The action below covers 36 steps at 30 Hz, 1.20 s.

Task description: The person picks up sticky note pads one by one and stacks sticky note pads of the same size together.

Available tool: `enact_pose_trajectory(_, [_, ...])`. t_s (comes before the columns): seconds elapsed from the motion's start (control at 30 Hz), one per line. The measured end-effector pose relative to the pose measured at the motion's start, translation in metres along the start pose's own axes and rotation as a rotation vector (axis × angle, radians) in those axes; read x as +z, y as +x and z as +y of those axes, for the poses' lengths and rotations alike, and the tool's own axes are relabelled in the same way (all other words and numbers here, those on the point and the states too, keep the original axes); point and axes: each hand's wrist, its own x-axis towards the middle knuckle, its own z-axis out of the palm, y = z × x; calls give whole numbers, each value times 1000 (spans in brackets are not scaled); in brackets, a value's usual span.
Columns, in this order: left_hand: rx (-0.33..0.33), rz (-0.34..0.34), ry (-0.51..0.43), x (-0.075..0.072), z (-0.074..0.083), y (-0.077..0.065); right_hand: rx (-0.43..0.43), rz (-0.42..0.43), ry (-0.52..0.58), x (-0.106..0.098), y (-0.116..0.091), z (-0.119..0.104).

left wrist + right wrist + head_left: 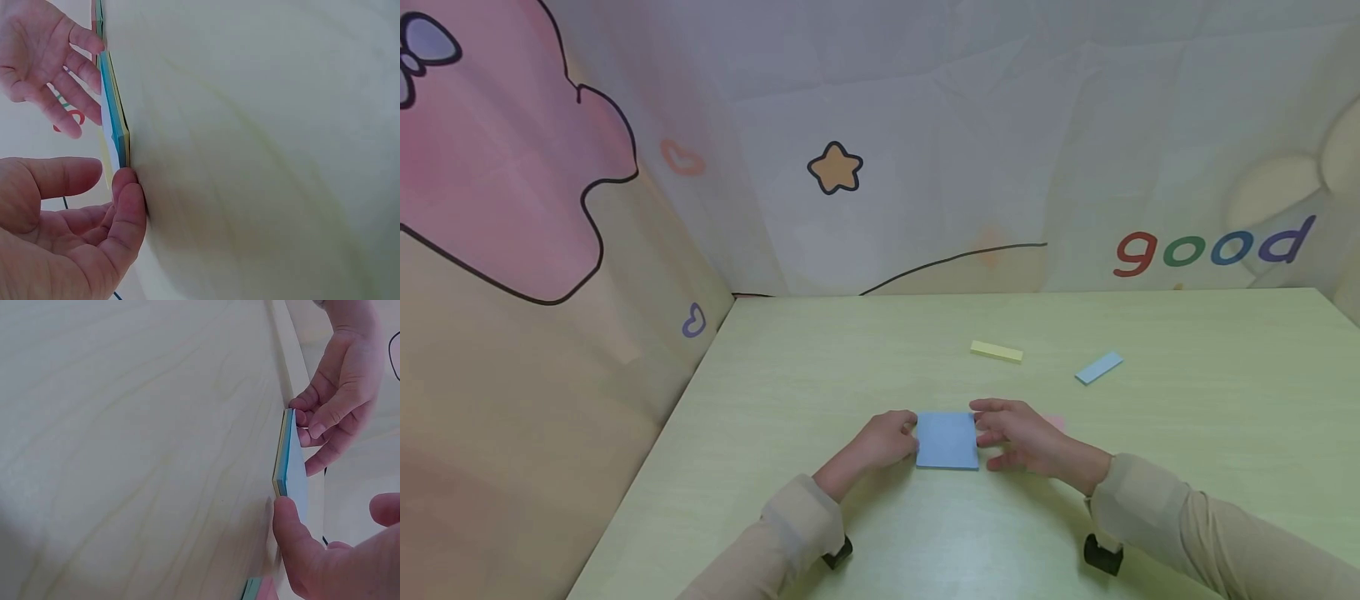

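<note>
A square blue sticky-note pad (pixel 947 440) lies on the table, with a yellow layer (pixel 279 453) under the blue one in the right wrist view. On its left side is my left hand (pixel 887 437), fingertips right at the edge and loosely bent. In the left wrist view, that hand's thumb (pixel 72 176) stands apart from the pad. My right hand (pixel 1022 435) is at the opposite edge with its fingers spread and nearly straight. Partly hidden behind the right hand is a pink pad (pixel 1056 422); a green layer (pixel 252 589) shows beside its pink in the right wrist view.
Farther back on the pale wooden table (pixel 820 350) lie a narrow yellow sticky-note strip (pixel 996 352) and a narrow light-blue strip (pixel 1099 367). A printed cloth backdrop (pixel 925 167) rises behind the table's far edge and along its left side.
</note>
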Motion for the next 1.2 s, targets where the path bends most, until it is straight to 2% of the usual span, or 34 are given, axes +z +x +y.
enact_pose_trajectory(0.23, [10, 1, 3, 1, -1, 0, 0, 2, -18, 1, 0, 1])
enact_pose_trajectory(0.67, [-14, -4, -48, 2, -4, 1, -1, -26, -50, 2, -7, -1])
enact_pose_trajectory(1.2, [-18, -17, -107, 0, -4, -12, -62, -69, -18, -9, -23, -4])
